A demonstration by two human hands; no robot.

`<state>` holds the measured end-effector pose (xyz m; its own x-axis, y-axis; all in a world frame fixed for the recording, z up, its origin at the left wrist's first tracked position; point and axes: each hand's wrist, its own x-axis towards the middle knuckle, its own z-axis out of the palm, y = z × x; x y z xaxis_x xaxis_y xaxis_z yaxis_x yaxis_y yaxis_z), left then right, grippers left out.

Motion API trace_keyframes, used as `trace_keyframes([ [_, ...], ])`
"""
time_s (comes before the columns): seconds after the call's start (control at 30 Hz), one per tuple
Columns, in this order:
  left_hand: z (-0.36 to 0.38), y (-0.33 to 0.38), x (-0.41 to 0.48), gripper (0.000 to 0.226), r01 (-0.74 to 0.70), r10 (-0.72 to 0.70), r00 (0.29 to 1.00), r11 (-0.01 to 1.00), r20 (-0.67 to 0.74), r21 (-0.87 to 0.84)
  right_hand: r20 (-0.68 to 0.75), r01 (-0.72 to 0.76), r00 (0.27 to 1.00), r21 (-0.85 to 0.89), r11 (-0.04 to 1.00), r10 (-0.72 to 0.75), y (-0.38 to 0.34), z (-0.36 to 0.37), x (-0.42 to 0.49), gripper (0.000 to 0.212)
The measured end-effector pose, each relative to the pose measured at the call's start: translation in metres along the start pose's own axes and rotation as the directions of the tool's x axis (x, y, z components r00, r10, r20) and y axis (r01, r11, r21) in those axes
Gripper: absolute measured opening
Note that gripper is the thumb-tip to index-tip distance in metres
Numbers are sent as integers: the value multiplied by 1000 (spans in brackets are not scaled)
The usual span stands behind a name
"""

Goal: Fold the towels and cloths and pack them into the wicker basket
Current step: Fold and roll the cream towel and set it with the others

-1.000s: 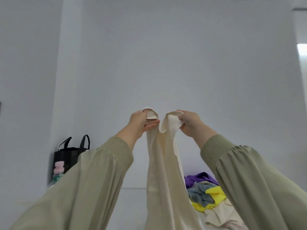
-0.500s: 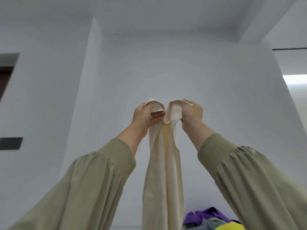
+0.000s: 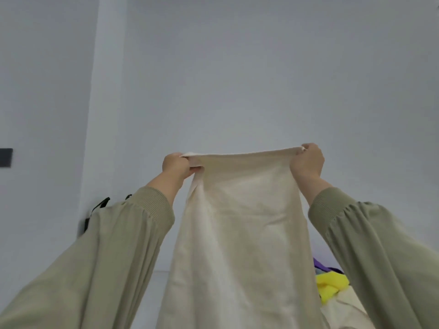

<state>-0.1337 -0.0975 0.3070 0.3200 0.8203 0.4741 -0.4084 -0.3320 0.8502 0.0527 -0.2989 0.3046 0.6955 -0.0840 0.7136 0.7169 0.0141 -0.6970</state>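
A large cream cloth [image 3: 242, 233] hangs spread out in front of me, its top edge stretched flat between both hands. My left hand [image 3: 177, 165] pinches the top left corner, and my right hand [image 3: 307, 160] pinches the top right corner. Both arms are raised toward the white wall. The cloth's lower end runs out of the frame. The wicker basket is not in view.
A pile of loose cloths lies at the lower right: a yellow cloth [image 3: 329, 286], a purple cloth [image 3: 319, 264] and a cream one [image 3: 342, 309]. A black bag [image 3: 97, 210] with handles stands behind my left sleeve against the wall.
My hands have moved apart, pulling the cream cloth's top edge from bunched together to stretched wide and flat. The view has dropped a little lower.
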Motion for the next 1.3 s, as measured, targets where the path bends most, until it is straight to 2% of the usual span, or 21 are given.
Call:
trace_keyframes([
  [0.07, -2, -26, 15, 23, -31, 39, 999, 973, -33, 228, 27, 27, 999, -119, 993, -24, 25, 13, 2, 19],
  [0.1, -4, -39, 19, 22, -74, 93, 995, 903, -25, 423, 72, 65, 996, -209, 976, -51, 39, 20, 2, 17],
  [0.13, -6, -51, 20, 22, -110, 140, 990, 763, 3, 637, 132, 113, 989, -315, 942, -74, 54, 27, 2, 17],
  [0.17, -9, -63, 19, 25, -130, 167, 985, 572, 41, 810, 193, 156, 978, -432, 888, -78, 69, 33, -1, 17],
  [0.2, -13, -77, 18, 28, -139, 181, 981, 383, 73, 913, 237, 186, 970, -547, 816, -62, 84, 37, -6, 16],
  [0.23, -17, -89, 16, 28, -140, 179, 979, 258, 95, 956, 272, 199, 962, -642, 740, -23, 97, 39, -12, 14],
  [0.3, -24, -115, 15, 27, -104, 92, 992, 171, 89, 980, 336, 191, 937, -727, 660, 99, 122, 42, -27, 11],
  [0.4, -29, -158, 19, 30, 0, -215, 975, 283, 64, 959, 407, 109, 860, -736, 668, 308, 160, 51, -45, 12],
  [0.47, -32, -183, 18, 23, 146, -367, 929, 503, 58, 852, 420, -59, 757, -719, 692, 501, 184, 58, -55, 25],
  [0.53, -34, -211, 15, 10, 351, -473, 880, 693, 30, 629, 415, -253, 597, -714, 653, 686, 206, 64, -63, 37],
  [0.6, -36, -243, 13, 17, 492, -559, 829, 747, 23, 447, 392, -327, 481, -749, 576, 784, 227, 71, -73, 37],
  [0.67, -36, -272, 19, 24, 532, -573, 819, 767, 11, 357, 388, -386, 441, -732, 561, 809, 245, 78, -83, 33],
  [0.73, -32, -296, 27, 22, 531, -559, 829, 788, 1, 313, 437, -473, 419, -643, 602, 796, 264, 92, -91, 25],
  [0.8, -28, -316, 34, 26, 502, -541, 839, 810, 58, 302, 467, -626, 444, -449, 637, 765, 282, 108, -98, 16],
  [0.87, -21, -334, 43, 30, 498, -545, 830, 820, 117, 282, 484, -675, 470, -341, 654, 738, 298, 131, -101, 20],
  [0.93, -12, -344, 55, 21, 464, -510, 850, 843, 132, 273, 524, -648, 501, -302, 700, 689, 307, 155, -96, 18],
  [0.97, -6, -346, 63, 11, 402, -452, 880, 873, 147, 276, 535, -606, 544, -282, 743, 647, 309, 166, -89, 21],
  [1.03, 8, -343, 91, 52, 279, -331, 929, 920, 167, 275, 537, -472, 682, -195, 860, 496, 302, 186, -66, 22],
  [1.13, 32, -320, 133, 57, 140, -169, 969, 977, 180, 163, 469, -361, 825, 7, 933, 315, 279, 205, -18, 34],
  [1.2, 42, -311, 153, 58, 104, -125, 966, 989, 225, 100, 428, -293, 874, 84, 952, 231, 267, 213, 9, 31],
  [1.3, 43, -318, 150, 60, 166, -185, 953, 981, 239, 100, 436, -319, 868, 118, 941, 239, 273, 214, 11, 13],
])
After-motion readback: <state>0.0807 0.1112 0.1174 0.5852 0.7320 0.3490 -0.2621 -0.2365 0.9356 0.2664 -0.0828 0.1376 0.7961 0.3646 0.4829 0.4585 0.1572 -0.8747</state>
